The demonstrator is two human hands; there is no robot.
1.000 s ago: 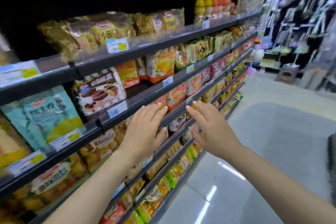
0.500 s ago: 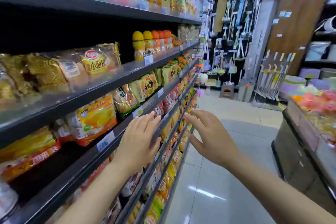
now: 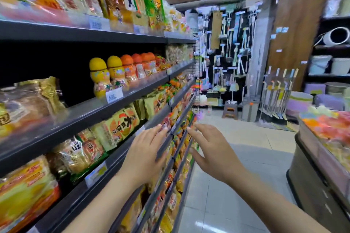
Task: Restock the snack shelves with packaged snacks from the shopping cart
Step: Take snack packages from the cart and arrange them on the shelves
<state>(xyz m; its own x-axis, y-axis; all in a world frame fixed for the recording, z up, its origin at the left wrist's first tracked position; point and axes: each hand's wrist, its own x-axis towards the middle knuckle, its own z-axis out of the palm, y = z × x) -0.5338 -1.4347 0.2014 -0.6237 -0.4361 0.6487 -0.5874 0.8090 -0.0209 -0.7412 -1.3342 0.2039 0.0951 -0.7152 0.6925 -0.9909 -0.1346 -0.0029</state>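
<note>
Both hands are loose and hold nothing. The left hand [image 3: 145, 155] is stretched out flat in front of the snack shelves [image 3: 117, 104], nearer to them than the right hand [image 3: 214, 154], which hangs over the aisle floor [image 3: 236, 185]. The snack bags [image 3: 121, 125] stand in long rows just left of the left grip. No shopping cart can be seen. A worktop [image 3: 310, 172] with sweets stands well apart on the right.

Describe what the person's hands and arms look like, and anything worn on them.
Both forearms are bare, with no sleeves in view. The left hand and right hand wear no gloves, and no rings, watch or bracelet show. The fingernails look short and unpainted.
</note>
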